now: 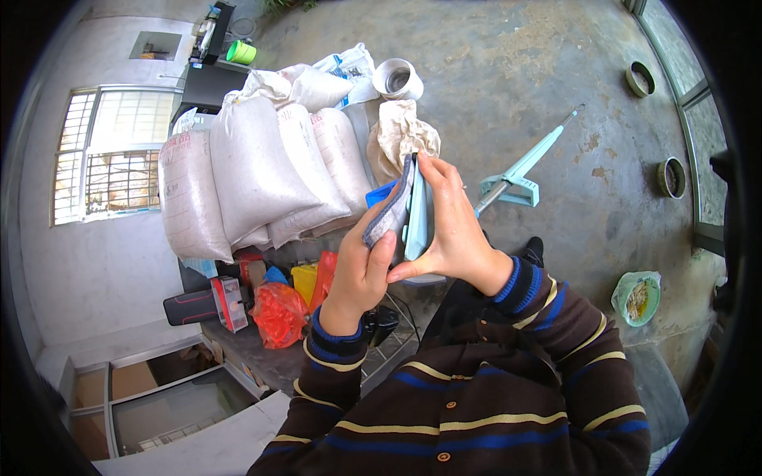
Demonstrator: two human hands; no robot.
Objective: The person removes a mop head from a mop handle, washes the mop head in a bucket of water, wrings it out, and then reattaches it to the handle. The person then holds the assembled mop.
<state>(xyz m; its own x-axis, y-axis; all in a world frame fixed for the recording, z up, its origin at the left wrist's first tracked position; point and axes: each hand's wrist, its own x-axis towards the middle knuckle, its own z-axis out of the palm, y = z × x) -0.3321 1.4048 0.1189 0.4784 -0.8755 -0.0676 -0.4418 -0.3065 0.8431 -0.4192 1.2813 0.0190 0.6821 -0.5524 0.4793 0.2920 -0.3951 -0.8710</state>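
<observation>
In front of my chest I hold a light-blue flat mop head (417,213) on edge, with a grey fabric mop pad (389,218) along its left face. My left hand (363,270) is closed round the pad from the left, its thumb on the pad's lower end. My right hand (459,230) grips the mop head from the right, fingers at its upper end and thumb at its lower end. A mop pole (528,163), metal and light blue, stretches away to the upper right. My right hand hides whether it joins the head. A bright blue piece (381,193) shows behind the pad.
Stuffed white sacks (258,163) are piled at the left, beside a crumpled cream cloth (403,135) and a white bucket (397,79). Red plastic bags (279,313) lie nearer. Round bowls (671,178) and a lined green basin (641,300) stand on the concrete floor at right.
</observation>
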